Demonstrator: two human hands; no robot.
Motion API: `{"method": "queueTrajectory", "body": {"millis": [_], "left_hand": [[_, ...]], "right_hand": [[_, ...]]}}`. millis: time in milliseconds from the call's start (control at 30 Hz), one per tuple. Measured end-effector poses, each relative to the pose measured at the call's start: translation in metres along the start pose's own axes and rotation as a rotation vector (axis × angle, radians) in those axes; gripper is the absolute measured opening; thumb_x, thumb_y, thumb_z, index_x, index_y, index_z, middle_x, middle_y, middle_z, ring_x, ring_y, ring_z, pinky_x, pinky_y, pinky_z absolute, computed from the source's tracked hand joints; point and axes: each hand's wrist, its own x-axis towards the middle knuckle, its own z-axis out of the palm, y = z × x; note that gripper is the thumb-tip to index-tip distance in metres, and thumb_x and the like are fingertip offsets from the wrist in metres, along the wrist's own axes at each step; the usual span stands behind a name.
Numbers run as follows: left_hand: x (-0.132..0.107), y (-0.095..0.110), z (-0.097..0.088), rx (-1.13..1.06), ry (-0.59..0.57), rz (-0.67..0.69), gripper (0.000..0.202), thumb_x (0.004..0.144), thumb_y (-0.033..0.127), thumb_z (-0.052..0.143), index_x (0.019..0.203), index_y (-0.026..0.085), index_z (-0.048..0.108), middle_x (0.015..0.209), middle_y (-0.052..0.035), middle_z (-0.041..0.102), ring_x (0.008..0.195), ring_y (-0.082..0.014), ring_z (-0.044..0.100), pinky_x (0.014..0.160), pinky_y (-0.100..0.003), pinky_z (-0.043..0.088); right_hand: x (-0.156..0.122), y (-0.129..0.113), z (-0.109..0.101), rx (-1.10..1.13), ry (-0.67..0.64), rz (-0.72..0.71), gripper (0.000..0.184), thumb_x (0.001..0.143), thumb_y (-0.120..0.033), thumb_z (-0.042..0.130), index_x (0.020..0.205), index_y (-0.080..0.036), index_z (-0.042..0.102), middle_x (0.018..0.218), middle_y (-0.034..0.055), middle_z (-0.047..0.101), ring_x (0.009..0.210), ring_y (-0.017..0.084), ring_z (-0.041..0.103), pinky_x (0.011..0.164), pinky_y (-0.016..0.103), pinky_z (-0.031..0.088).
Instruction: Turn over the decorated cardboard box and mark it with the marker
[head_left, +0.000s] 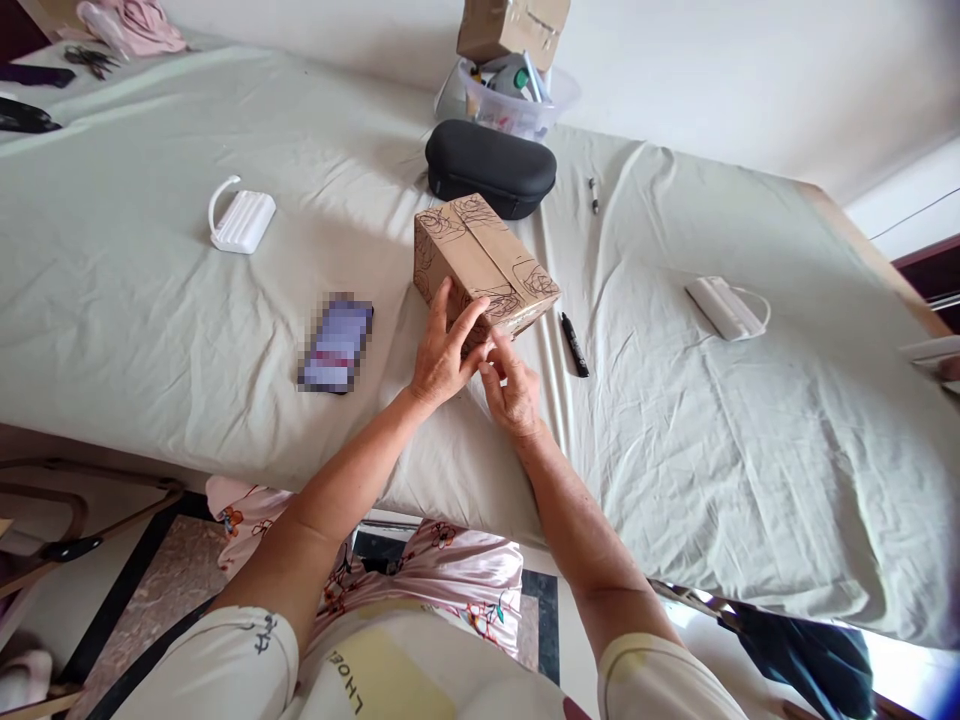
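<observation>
A brown cardboard box (499,250) with dark scribbled loops at its corners sits on the cloth in front of me. My left hand (442,352) grips its near corner, fingers apart along the side and top edge. Close beside it, my right hand (514,388) is closed in a pinch at the box's near end, thumb against the bent fingers. Whatever lies in that pinch is too small to make out. A black marker (574,345) lies just right of the box, and a phone (337,345) with a blurred screen lies to the left.
Behind the box stand a black hard case (491,165) and a clear plastic tub (517,108) of bottles. One white device with a loop strap (246,220) lies left, another (726,307) right. A pen (595,196) lies farther back. Wrinkled pale green cloth (675,450) covers the surface.
</observation>
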Motion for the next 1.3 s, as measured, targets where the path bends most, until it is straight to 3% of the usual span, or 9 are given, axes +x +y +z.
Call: {"method": "queueTrajectory", "body": {"millis": [133, 300, 467, 600, 667, 800, 1000, 1200, 1300], "left_hand": [[-0.002, 0.004, -0.004, 0.034, 0.04, 0.021, 0.054, 0.107, 0.058, 0.055, 0.152, 0.028, 0.052, 0.173, -0.0167, 0.034, 0.163, -0.0355, 0.038, 0.13, -0.052, 0.042], [-0.002, 0.005, -0.007, 0.014, 0.026, 0.043, 0.049, 0.105, 0.053, 0.06, 0.147, 0.028, 0.057, 0.171, -0.0158, 0.038, 0.16, -0.0351, 0.042, 0.129, -0.053, 0.043], [-0.003, 0.001, -0.008, -0.004, 0.013, 0.002, 0.051, 0.103, 0.053, 0.063, 0.146, 0.027, 0.057, 0.169, -0.015, 0.04, 0.158, -0.0344, 0.045, 0.128, -0.051, 0.046], [-0.004, 0.001, -0.013, -0.083, 0.017, -0.069, 0.052, 0.103, 0.05, 0.06, 0.149, 0.027, 0.051, 0.165, -0.0155, 0.044, 0.153, -0.0323, 0.05, 0.106, -0.041, 0.064], [-0.004, 0.002, -0.015, -0.12, 0.022, -0.125, 0.054, 0.102, 0.05, 0.062, 0.148, 0.027, 0.049, 0.163, -0.0161, 0.047, 0.148, -0.0322, 0.054, 0.091, -0.035, 0.068], [-0.005, 0.001, -0.016, -0.2, 0.042, -0.195, 0.053, 0.102, 0.056, 0.061, 0.144, 0.028, 0.049, 0.16, -0.016, 0.049, 0.142, -0.0304, 0.059, 0.078, -0.028, 0.067], [-0.005, -0.018, -0.008, -0.351, 0.119, -0.296, 0.054, 0.104, 0.068, 0.051, 0.142, 0.03, 0.045, 0.148, -0.015, 0.057, 0.14, -0.0263, 0.062, 0.105, -0.037, 0.061], [-0.007, -0.027, -0.004, -0.57, 0.074, -0.533, 0.033, 0.102, 0.035, 0.058, 0.133, 0.03, 0.047, 0.137, -0.0088, 0.066, 0.116, -0.0194, 0.073, 0.091, -0.036, 0.066], [-0.009, -0.025, -0.004, -0.472, 0.068, -0.646, 0.029, 0.095, 0.017, 0.059, 0.122, 0.025, 0.053, 0.123, -0.0062, 0.07, 0.109, -0.0192, 0.074, 0.093, -0.038, 0.066]], "right_hand": [[0.002, 0.003, -0.008, -0.025, 0.07, -0.031, 0.053, 0.108, -0.043, 0.047, 0.157, -0.027, 0.056, 0.086, 0.0019, 0.076, 0.067, 0.015, 0.066, 0.076, 0.031, 0.061], [0.002, 0.005, -0.012, -0.065, 0.069, -0.042, 0.05, 0.108, -0.044, 0.048, 0.153, -0.025, 0.06, 0.09, 0.0033, 0.078, 0.071, 0.015, 0.069, 0.074, 0.03, 0.061], [0.003, 0.013, -0.015, -0.089, 0.196, 0.136, 0.055, 0.108, -0.049, 0.046, 0.157, -0.026, 0.055, 0.083, 0.0018, 0.076, 0.07, 0.016, 0.068, 0.073, 0.033, 0.06], [0.005, 0.025, -0.021, -0.033, 0.311, 0.237, 0.063, 0.105, -0.05, 0.05, 0.164, -0.025, 0.044, 0.081, 0.0003, 0.074, 0.07, 0.016, 0.066, 0.076, 0.035, 0.06], [0.005, 0.03, -0.023, -0.017, 0.314, 0.292, 0.061, 0.105, -0.051, 0.051, 0.159, -0.024, 0.051, 0.082, 0.0009, 0.074, 0.069, 0.016, 0.065, 0.076, 0.036, 0.059], [0.006, 0.038, -0.023, -0.064, 0.242, 0.361, 0.048, 0.103, -0.058, 0.051, 0.12, -0.021, 0.076, 0.086, 0.0042, 0.073, 0.074, 0.018, 0.065, 0.077, 0.035, 0.057], [0.008, 0.045, -0.024, -0.135, 0.304, 0.385, 0.04, 0.1, -0.054, 0.057, 0.108, -0.023, 0.08, 0.087, 0.0038, 0.071, 0.07, 0.016, 0.06, 0.073, 0.033, 0.055], [0.005, 0.053, -0.021, 0.047, 0.364, 0.388, 0.036, 0.1, -0.051, 0.057, 0.115, -0.023, 0.074, 0.091, 0.0025, 0.067, 0.073, 0.014, 0.062, 0.073, 0.032, 0.055], [0.003, 0.055, -0.018, 0.06, 0.414, 0.333, 0.033, 0.101, -0.051, 0.058, 0.115, -0.025, 0.072, 0.097, 0.0027, 0.065, 0.078, 0.015, 0.065, 0.074, 0.031, 0.056]]}}
